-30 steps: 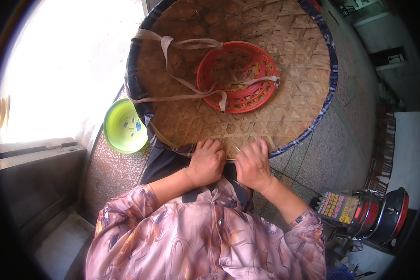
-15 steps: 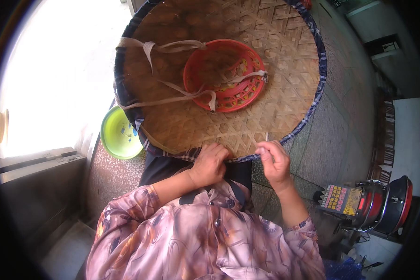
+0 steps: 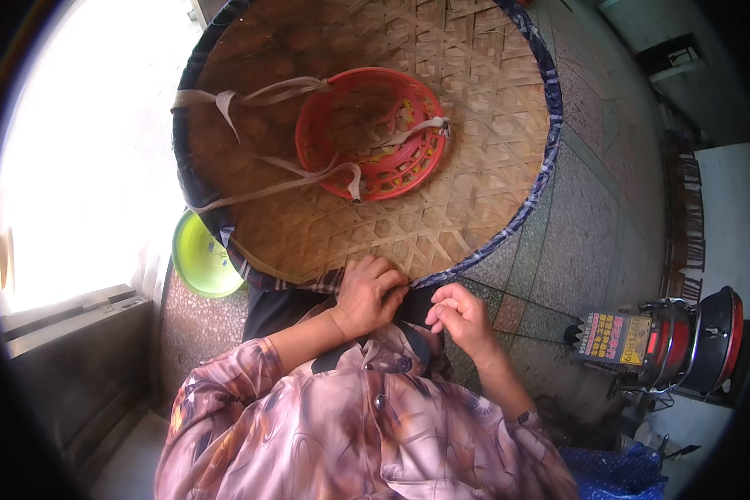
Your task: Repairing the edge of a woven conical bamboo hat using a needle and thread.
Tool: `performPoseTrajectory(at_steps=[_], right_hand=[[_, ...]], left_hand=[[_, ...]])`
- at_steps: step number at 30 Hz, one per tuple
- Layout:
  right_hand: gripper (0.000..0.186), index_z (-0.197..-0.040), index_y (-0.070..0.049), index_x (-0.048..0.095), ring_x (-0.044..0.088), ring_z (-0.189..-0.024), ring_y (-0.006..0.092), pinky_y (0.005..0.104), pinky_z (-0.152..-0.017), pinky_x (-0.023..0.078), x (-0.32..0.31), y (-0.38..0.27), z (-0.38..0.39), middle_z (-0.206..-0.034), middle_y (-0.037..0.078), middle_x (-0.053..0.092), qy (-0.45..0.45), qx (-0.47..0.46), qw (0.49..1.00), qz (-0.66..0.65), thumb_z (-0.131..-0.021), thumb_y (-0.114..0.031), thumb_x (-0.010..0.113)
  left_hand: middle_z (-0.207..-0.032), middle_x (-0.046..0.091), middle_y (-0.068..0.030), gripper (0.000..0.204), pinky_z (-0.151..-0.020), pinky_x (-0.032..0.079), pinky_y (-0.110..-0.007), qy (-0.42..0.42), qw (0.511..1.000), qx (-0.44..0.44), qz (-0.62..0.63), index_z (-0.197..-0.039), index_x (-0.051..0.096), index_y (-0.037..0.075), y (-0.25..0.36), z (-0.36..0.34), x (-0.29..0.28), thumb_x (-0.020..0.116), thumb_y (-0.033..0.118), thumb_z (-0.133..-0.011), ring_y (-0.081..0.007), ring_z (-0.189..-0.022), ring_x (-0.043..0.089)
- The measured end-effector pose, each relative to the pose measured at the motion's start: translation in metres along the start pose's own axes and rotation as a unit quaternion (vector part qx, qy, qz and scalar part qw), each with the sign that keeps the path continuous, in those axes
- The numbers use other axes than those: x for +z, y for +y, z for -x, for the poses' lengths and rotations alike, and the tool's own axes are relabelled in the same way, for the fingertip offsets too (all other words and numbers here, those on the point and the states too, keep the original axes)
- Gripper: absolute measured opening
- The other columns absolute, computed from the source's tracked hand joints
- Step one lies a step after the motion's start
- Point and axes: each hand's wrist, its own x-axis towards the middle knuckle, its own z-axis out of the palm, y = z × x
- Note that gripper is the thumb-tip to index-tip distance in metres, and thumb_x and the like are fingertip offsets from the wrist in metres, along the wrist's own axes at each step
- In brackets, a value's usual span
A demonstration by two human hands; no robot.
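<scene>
Big woven bamboo hat (image 3: pixel 442 192) fills the top of the view, turned inner side up, its near rim resting over the person's lap. A dark blue patterned fabric binding (image 3: pixel 542 167) runs around its edge. The tiled floor (image 3: pixel 583 242) spreads out to the right beneath it. Inside the hat sits a red plastic head ring (image 3: pixel 375 133), round and latticed, just left of the middle, and pale cloth chin straps (image 3: pixel 267 179) trail from it across the weave to the left rim. Down at the left, half tucked under the rim, there's a lime green bowl (image 3: pixel 198 260) on the floor. Over on the right edge stands a red and black appliance (image 3: pixel 692 342) with a colourful printed carton (image 3: pixel 612 337) just beside it. Now the hands, both at the near rim: the left hand (image 3: pixel 371 292) is clenched down on the edge, fingers curled over the binding, grip firmly on the hat. The right hand (image 3: pixel 458 315) sits just beside it, off the rim, fingertips pinched together near the edge; the grip is closed, though whatever is between those fingers is too small to make out.
</scene>
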Motion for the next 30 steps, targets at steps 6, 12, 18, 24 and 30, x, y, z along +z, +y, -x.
performPoseTrajectory(at_steps=[6, 12, 18, 24, 30], right_hand=[[0.007, -0.099, 0.001, 0.069, 0.072, -0.070, 0.0166, 0.0301, -0.066, 0.057, 0.023, 0.002, -0.004, -0.086, 0.012, 0.075, 0.034, -0.051, 0.993, 0.096, -0.094, -0.004, 0.066], [0.009, -0.098, 0.001, 0.070, 0.073, -0.088, 0.0349, 0.0371, -0.076, 0.058, 0.031, -0.002, -0.009, -0.093, 0.019, 0.073, 0.086, -0.118, 0.969, 0.200, -0.091, -0.001, 0.066], [0.010, -0.097, 0.001, 0.070, 0.073, -0.086, 0.0362, 0.0399, -0.074, 0.058, 0.036, 0.007, -0.009, -0.093, 0.020, 0.073, 0.098, -0.077, 0.976, 0.179, -0.089, 0.000, 0.065], [0.008, -0.094, 0.001, 0.070, 0.074, -0.081, 0.0354, 0.0394, -0.072, 0.058, 0.037, 0.014, -0.010, -0.088, 0.020, 0.073, 0.099, -0.043, 0.981, 0.162, -0.088, 0.000, 0.065], [0.007, -0.092, 0.001, 0.071, 0.074, -0.078, 0.0342, 0.0388, -0.069, 0.057, 0.037, 0.014, -0.011, -0.085, 0.020, 0.072, 0.100, -0.035, 0.981, 0.165, -0.087, 0.000, 0.066]], left_hand=[[-0.088, 0.063, -0.0041, 0.012, -0.078, 0.040, -0.042, 0.004, 0.999, -0.035, 0.005, -0.088, 0.071, 0.013, 0.002, -0.003, 0.001, 0.078, 0.016, -0.079, -0.0278, -0.089, 0.058], [-0.088, 0.063, -0.0038, 0.012, -0.078, 0.039, -0.041, 0.005, 0.999, -0.038, 0.017, -0.087, 0.071, 0.012, 0.002, -0.004, -0.001, 0.078, 0.016, -0.078, -0.0275, -0.088, 0.057], [-0.087, 0.063, -0.0030, 0.010, -0.079, 0.040, -0.041, 0.000, 0.999, -0.046, 0.021, -0.086, 0.071, 0.012, 0.003, -0.004, -0.003, 0.077, 0.014, -0.078, -0.0269, -0.089, 0.057], [-0.087, 0.062, -0.0035, 0.012, -0.077, 0.039, -0.041, 0.007, 0.999, -0.035, 0.030, -0.087, 0.070, 0.012, 0.001, -0.003, -0.002, 0.078, 0.014, -0.078, -0.0273, -0.087, 0.056], [-0.085, 0.062, -0.0035, 0.012, -0.077, 0.038, -0.041, 0.016, 0.999, -0.032, 0.040, -0.086, 0.070, 0.012, 0.000, -0.003, -0.002, 0.078, 0.014, -0.077, -0.0273, -0.086, 0.056]])
